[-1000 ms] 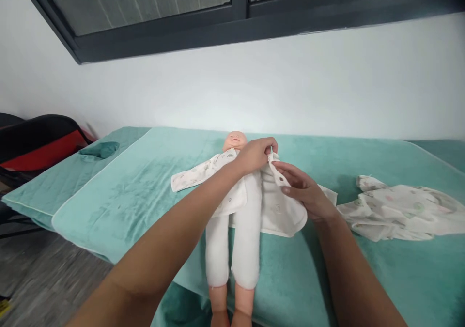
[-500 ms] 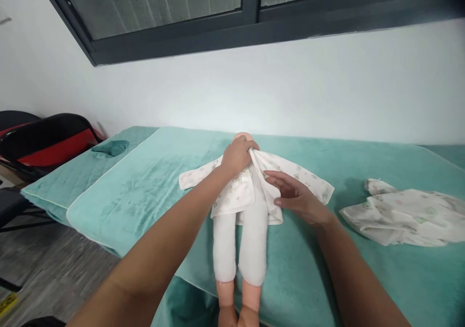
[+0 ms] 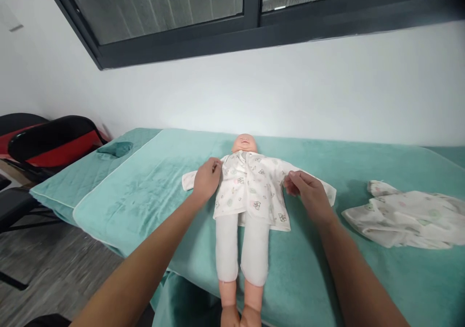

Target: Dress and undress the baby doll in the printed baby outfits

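Note:
A baby doll (image 3: 245, 144) lies on its back, legs towards me, in white leggings (image 3: 227, 249) and bare feet. Its white printed shirt (image 3: 254, 186) lies with the front panels overlapping and both sleeves spread sideways. My left hand (image 3: 208, 179) is over the sleeve on the left, fingers curled together at the shirt's shoulder edge. My right hand (image 3: 307, 191) is by the shirt's right side, below the other sleeve, thumb and fingers drawn together. Whether either hand pinches any cloth is hidden.
The doll lies on a padded bed with a green cover (image 3: 145, 186). A crumpled white printed garment (image 3: 410, 218) lies to the right. Black and red chairs (image 3: 58, 143) stand at the left. Beyond the bed are a white wall (image 3: 272, 94) and a dark-framed window (image 3: 250, 7).
My left hand has moved left off the doll's chest, uncovering its head. The right shirt panel, previously lifted by my right hand, now lies across the front. My right hand has shifted slightly right.

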Demonstrator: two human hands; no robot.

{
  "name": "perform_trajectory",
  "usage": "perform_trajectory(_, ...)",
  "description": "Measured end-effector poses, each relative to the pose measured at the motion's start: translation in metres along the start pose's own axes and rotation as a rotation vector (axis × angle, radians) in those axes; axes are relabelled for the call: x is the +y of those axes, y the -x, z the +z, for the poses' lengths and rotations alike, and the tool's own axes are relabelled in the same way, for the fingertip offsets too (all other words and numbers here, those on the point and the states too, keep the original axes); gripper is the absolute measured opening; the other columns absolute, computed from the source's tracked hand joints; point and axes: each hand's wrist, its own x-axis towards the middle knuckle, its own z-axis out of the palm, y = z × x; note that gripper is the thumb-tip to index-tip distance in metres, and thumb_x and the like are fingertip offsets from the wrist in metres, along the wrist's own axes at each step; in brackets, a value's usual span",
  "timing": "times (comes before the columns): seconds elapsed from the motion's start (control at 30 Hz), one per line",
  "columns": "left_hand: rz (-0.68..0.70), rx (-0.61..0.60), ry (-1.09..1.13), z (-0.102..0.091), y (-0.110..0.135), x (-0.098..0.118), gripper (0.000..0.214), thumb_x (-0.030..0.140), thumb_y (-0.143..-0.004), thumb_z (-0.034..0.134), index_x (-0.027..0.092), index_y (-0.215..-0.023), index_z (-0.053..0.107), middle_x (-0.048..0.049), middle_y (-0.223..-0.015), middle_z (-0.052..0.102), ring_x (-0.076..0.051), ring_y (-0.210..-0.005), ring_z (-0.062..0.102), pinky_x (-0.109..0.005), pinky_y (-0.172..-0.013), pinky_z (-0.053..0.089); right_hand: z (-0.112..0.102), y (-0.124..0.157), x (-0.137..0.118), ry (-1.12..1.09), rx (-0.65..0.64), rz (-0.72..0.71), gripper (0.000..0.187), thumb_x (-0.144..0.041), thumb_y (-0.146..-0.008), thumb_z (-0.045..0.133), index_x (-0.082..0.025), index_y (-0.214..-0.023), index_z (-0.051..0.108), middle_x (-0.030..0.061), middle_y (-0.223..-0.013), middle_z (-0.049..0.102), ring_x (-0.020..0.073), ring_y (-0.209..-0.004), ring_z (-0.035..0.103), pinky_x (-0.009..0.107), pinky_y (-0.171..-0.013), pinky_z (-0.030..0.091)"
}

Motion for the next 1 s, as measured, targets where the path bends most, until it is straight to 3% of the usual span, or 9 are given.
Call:
perform_trajectory(0.07, -0.101, -0.059, 0.066, -0.003, 0.020, -0.013, 0.023, 0.037, -0.093, 0.049, 0.023, -0.100, 0.066, -0.0053, -0.092, 0.073, -0.025, -0.089, 0.066, -0.037, -0.086, 0.047, 0.002, -0.006, 0.009, 0.264, 0.044, 0.024, 0.045, -0.058, -0.088, 0.055, -0.022, -0.062, 0.062, 0.0021, -0.064, 0.063, 0.0176, -0.062, 0.055, 0.033, -0.066, 0.044)
perform_trajectory(0.17, -0.153, -0.125, 0.273, 0.001, 0.037, -0.020, 0.033, 0.046, -0.092, 0.052, 0.023, -0.110, 0.066, -0.0064, -0.104, 0.074, -0.025, -0.098, 0.066, -0.035, -0.091, 0.047, 0.012, -0.007, 0.019, 0.451, -0.075, 0.029, 0.034, -0.056, -0.086, 0.058, -0.024, -0.079, 0.067, 0.0019, -0.074, 0.068, 0.0208, -0.072, 0.061, 0.036, -0.075, 0.046)
perform_trajectory(0.27, -0.180, -0.171, 0.490, 0.012, 0.037, -0.013, 0.041, 0.049, -0.090, 0.057, 0.022, -0.120, 0.063, -0.0069, -0.116, 0.071, -0.024, -0.106, 0.064, -0.033, -0.094, 0.048, 0.025, -0.003, 0.023, 0.356, -0.108, -0.031, 0.035, -0.055, -0.085, 0.060, -0.025, -0.102, 0.063, 0.0032, -0.089, 0.069, 0.0222, -0.083, 0.063, 0.037, -0.079, 0.048)
perform_trajectory(0.33, -0.192, -0.184, 0.575, 0.019, 0.032, -0.006, 0.043, 0.047, -0.088, 0.060, 0.021, -0.122, 0.062, -0.0071, -0.119, 0.069, -0.024, -0.108, 0.063, -0.034, -0.096, 0.047, 0.031, -0.002, 0.021, 0.266, -0.118, -0.056, 0.039, -0.057, -0.086, 0.058, -0.024, -0.107, 0.060, 0.0046, -0.096, 0.067, 0.0225, -0.090, 0.062, 0.037, -0.084, 0.048)
perform_trajectory(0.5, -0.216, -0.160, 0.688, 0.039, 0.008, 0.003, 0.047, 0.046, -0.087, 0.062, 0.020, -0.125, 0.061, -0.0086, -0.125, 0.065, -0.024, -0.113, 0.060, -0.035, -0.101, 0.045, 0.039, -0.018, 0.011, 0.143, 0.002, -0.003, 0.049, -0.065, -0.083, 0.057, -0.025, -0.111, 0.056, 0.0057, -0.105, 0.067, 0.0246, -0.102, 0.061, 0.038, -0.090, 0.048)
perform_trajectory(0.7, -0.226, -0.137, 0.660, 0.054, -0.019, -0.004, 0.046, 0.047, -0.089, 0.061, 0.019, -0.126, 0.061, -0.0100, -0.128, 0.064, -0.024, -0.117, 0.058, -0.033, -0.102, 0.043, 0.040, -0.035, 0.009, 0.130, 0.089, 0.072, 0.043, -0.063, -0.082, 0.059, -0.027, -0.105, 0.063, 0.0047, -0.116, 0.068, 0.0268, -0.114, 0.058, 0.041, -0.099, 0.046)
perform_trajectory(0.83, -0.270, -0.094, 0.684, 0.056, -0.018, -0.014, 0.047, 0.045, -0.088, 0.061, 0.019, -0.127, 0.060, -0.0109, -0.125, 0.065, -0.024, -0.115, 0.059, -0.032, -0.099, 0.046, 0.038, -0.034, 0.016, 0.117, 0.131, 0.076, 0.042, -0.061, -0.079, 0.065, -0.028, -0.104, 0.065, 0.0038, -0.111, 0.070, 0.0270, -0.107, 0.061, 0.041, -0.093, 0.049)
perform_trajectory(1.0, -0.427, -0.004, 0.874, 0.058, -0.010, -0.019, 0.054, 0.037, -0.087, 0.063, 0.021, -0.136, 0.048, -0.0099, -0.114, 0.066, -0.020, -0.097, 0.066, -0.032, -0.085, 0.054, 0.034, -0.029, 0.024, 0.074, 0.180, 0.016, 0.042, -0.058, -0.078, 0.069, -0.024, -0.103, 0.063, 0.0025, -0.096, 0.066, 0.0199, -0.088, 0.059, 0.033, -0.079, 0.047)
